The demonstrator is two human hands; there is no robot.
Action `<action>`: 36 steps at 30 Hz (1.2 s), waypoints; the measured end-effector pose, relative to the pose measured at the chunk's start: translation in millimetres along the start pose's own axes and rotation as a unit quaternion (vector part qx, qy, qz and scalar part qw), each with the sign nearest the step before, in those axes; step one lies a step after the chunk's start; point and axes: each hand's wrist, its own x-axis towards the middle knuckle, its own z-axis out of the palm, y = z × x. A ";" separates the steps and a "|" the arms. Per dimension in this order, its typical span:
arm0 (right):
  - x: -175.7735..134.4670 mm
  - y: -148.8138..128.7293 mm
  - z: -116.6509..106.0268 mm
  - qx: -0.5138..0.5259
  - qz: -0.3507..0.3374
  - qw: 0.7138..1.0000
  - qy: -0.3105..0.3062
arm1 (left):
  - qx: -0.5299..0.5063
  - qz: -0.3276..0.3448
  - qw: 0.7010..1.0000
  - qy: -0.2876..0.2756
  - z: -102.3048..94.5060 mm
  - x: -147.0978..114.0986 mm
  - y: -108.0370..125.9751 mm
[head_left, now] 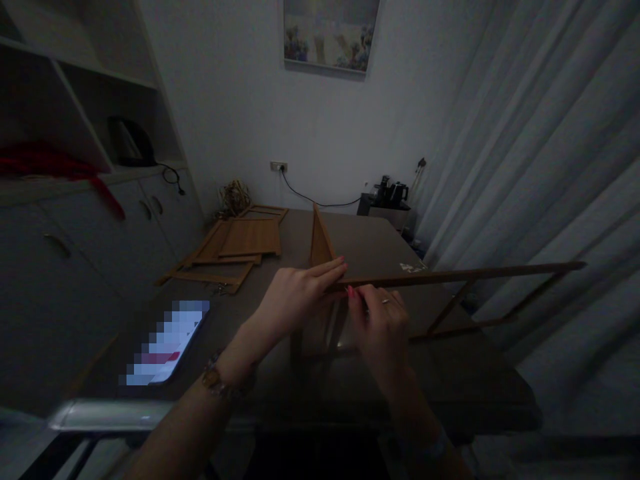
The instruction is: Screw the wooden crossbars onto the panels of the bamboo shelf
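A long wooden frame (465, 275) with crossbars stands on its edge on the table, reaching from the middle to the right. At its near-left end it meets an upright wooden panel (321, 239). My left hand (295, 297) is wrapped over that corner, fingers along the top and thumb side below, gripping the frame. My right hand (381, 320) is closed in a pinch just below the same corner, its fingertips close to the left hand. Whatever small thing lies between those fingertips is too dim to make out.
Several wooden panels (250, 237) are stacked on the table's left, with small metal hardware (219, 289) in front. A lit phone (170, 343) lies at the near left. White scraps (413, 267) lie at the right. A dark kettle (131, 141) stands on the left shelf.
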 end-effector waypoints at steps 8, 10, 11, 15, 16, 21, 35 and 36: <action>4.2 -6.9 3.1 -0.005 0.000 1.000 0.011 | -0.002 -0.003 1.000 -0.008 -2.6 0.1 0.7; 4.1 -7.5 4.0 -0.002 0.006 1.000 0.022 | 0.003 -0.002 1.000 -0.010 -2.6 0.3 0.7; 3.7 -7.5 4.1 0.000 0.009 1.000 0.028 | 0.005 -0.001 1.000 -0.009 -2.3 0.2 0.5; 1.2 -5.7 3.8 0.009 0.027 0.999 0.043 | 0.009 0.006 1.000 0.002 -0.7 -0.6 -0.3; 1.0 -5.3 3.9 0.011 0.030 0.999 0.042 | 0.009 0.006 1.000 0.001 -0.5 -0.8 -0.3; 2.5 -3.5 6.0 0.023 0.046 0.997 0.051 | 0.001 -0.001 1.000 -0.010 -1.4 -1.3 -0.1; 0.1 -6.0 13.1 0.013 0.131 0.983 0.128 | 0.011 -0.001 1.000 -0.019 -2.9 -1.2 1.9; -0.2 -6.6 13.2 0.013 0.134 0.983 0.124 | 0.009 -0.003 1.000 -0.021 -3.1 -1.3 2.0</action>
